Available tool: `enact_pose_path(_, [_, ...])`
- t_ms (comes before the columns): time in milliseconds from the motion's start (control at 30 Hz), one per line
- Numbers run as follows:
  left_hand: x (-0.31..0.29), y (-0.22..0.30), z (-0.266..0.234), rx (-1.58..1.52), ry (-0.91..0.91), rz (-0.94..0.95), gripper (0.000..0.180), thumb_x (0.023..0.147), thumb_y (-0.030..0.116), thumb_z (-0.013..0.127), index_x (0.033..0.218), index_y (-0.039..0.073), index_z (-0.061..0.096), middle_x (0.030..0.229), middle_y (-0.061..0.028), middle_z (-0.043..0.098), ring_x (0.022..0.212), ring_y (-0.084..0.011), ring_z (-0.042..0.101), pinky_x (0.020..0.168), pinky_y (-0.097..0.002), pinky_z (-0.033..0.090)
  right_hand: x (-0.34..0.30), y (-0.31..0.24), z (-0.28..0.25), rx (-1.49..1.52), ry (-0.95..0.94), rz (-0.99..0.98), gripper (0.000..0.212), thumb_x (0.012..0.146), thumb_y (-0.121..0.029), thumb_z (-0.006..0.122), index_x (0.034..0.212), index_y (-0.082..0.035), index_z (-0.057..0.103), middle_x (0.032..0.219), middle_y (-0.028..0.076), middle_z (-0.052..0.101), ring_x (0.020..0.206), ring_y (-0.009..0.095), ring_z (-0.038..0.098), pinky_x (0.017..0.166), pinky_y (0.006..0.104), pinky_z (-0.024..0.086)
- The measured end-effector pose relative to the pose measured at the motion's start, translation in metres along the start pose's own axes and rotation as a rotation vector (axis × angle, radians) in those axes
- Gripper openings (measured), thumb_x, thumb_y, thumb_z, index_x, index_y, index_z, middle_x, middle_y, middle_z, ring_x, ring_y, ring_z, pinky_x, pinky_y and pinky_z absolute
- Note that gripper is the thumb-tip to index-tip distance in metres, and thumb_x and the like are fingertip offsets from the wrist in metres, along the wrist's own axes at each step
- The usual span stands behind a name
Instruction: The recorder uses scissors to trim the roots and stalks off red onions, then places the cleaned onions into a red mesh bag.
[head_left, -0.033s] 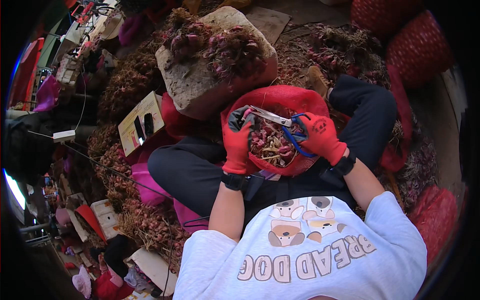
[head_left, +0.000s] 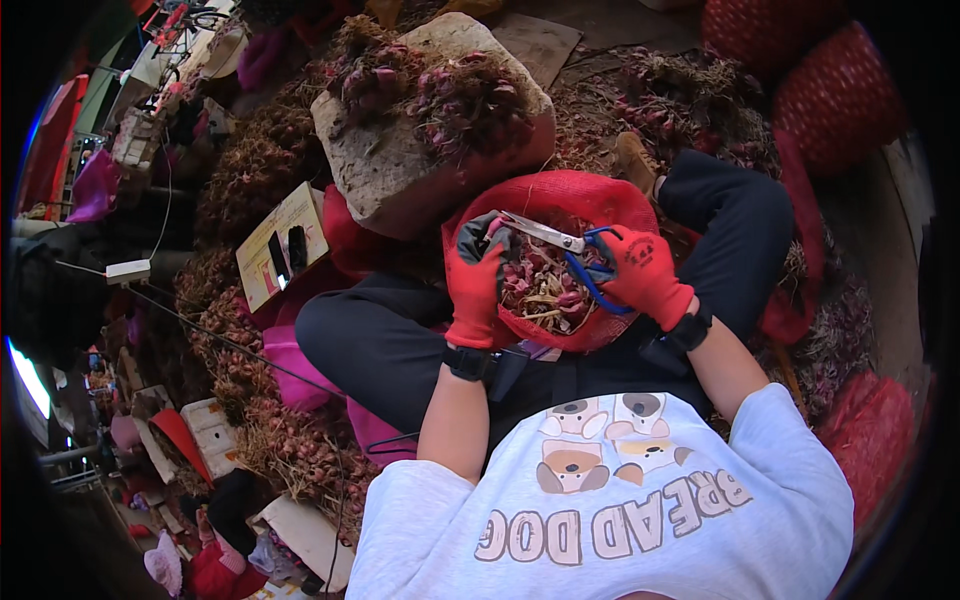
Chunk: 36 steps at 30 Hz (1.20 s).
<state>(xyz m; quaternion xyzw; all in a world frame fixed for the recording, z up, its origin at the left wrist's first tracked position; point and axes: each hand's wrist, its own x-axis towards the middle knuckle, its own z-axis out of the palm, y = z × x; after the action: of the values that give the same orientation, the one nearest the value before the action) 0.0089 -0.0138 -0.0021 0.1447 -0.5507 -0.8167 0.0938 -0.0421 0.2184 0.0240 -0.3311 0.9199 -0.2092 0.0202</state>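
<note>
A red glove with dark grey fingers covers my left hand [head_left: 477, 260], which pinches a small pink-red shallot [head_left: 494, 227] at its fingertips. My right hand [head_left: 641, 268], gloved the same way, is closed on the blue handles of a pair of scissors [head_left: 545, 231]. Their silver blades point left and reach the shallot at my left fingertips. Beneath both hands, a red mesh bag [head_left: 570, 190] sits with its mouth open between my crossed legs. Inside it lie loose shallots and dry trimmings [head_left: 548, 290].
Ahead stands a worn foam block [head_left: 365, 165] with shallot bunches [head_left: 470, 105] on top. A cardboard box [head_left: 300, 215] with two dark phone-like objects lies left of it. Shallot heaps [head_left: 290, 420] line the left. Full red mesh sacks [head_left: 840, 100] stand at far right. A person in red [head_left: 215, 570] is at lower left.
</note>
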Motion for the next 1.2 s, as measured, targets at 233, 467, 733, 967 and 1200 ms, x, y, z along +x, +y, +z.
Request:
enact_pose_path(233, [-0.003,-0.002,0.006,0.085,0.021,0.091,0.031,0.088,0.002,0.057,0.118,-0.002,0.052,0.104,-0.0060,0.061,0.090,-0.0115,0.060,0.079,-0.0238,0.049,-0.002,0.011,0.004,-0.045,-0.061,0.010,0.042,0.066,-0.033,0.073,0.098,-0.010,0.058,0.090,0.010,0.061,0.082,0.029,0.061,0.072,0.0395,0.048])
enact_pose_path(467, [-0.003,0.005,0.007,-0.203,0.049,-0.151,0.026,0.092,0.011,0.054,0.116,0.001,0.052,0.098,-0.0067,0.061,0.083,-0.0162,0.065,0.071,-0.0246,0.053,0.002,-0.005,-0.005,0.085,0.131,0.008,0.037,0.070,-0.032,0.072,0.098,-0.011,0.061,0.087,0.008,0.062,0.072,0.028,0.063,0.062,0.0380,0.049])
enact_pose_path(733, [0.002,-0.006,-0.004,-0.083,0.044,-0.088,0.021,0.093,0.013,0.054,0.110,0.001,0.053,0.096,-0.0084,0.061,0.080,-0.0146,0.064,0.069,-0.0239,0.053,0.000,0.002,-0.008,-0.076,-0.078,0.034,0.052,0.059,-0.033,0.078,0.101,-0.012,0.057,0.097,0.007,0.059,0.086,0.028,0.061,0.073,0.0375,0.048])
enact_pose_path(967, [0.000,0.001,0.003,-0.238,0.042,-0.146,0.020,0.092,0.014,0.056,0.109,0.003,0.055,0.096,-0.0048,0.061,0.079,-0.0126,0.064,0.069,-0.0219,0.053,-0.001,0.004,-0.003,-0.028,-0.055,0.037,0.051,0.059,-0.030,0.078,0.101,-0.012,0.057,0.097,0.008,0.059,0.086,0.028,0.061,0.074,0.0382,0.048])
enact_pose_path(1200, [-0.001,-0.001,0.005,-0.232,0.022,-0.104,0.019,0.091,0.012,0.058,0.107,0.003,0.056,0.095,-0.0038,0.060,0.082,-0.0136,0.064,0.072,-0.0228,0.054,-0.002,0.007,0.002,-0.051,-0.049,0.034,0.048,0.060,-0.031,0.077,0.099,-0.011,0.057,0.095,0.008,0.058,0.084,0.028,0.061,0.072,0.0390,0.048])
